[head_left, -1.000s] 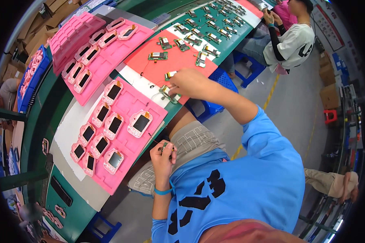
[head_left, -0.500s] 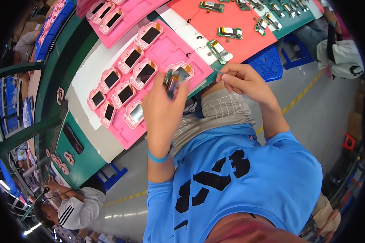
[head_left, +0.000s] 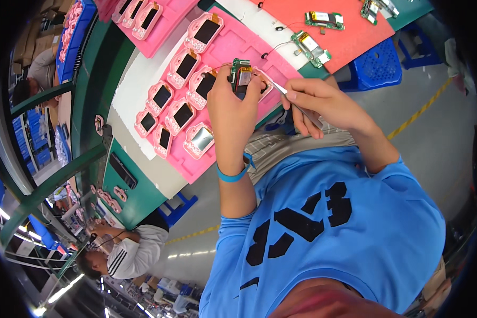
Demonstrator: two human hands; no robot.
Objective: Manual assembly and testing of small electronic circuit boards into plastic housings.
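Note:
My left hand grips a green circuit board with a battery on it, holding it up over the pink tray. Slim metal tweezers are held in my right hand, their tip pointing left toward the board but apart from it. Several pink console-shaped casings with dark screens lie in the tray, among them one casing left of my left hand. Another casing is partly hidden behind my left fingers. A lighter-screened casing sits near the tray's front edge.
More boards with batteries, such as one board with a wired black part, lie on and beside a red mat. A second pink tray is at the back left. Blue stools stand right. A person sits lower left.
The view has shifted, so the tray and boards appear moved. My left hand holds the circuit board steadier and more upright. My right hand has brought the tweezers closer to it.

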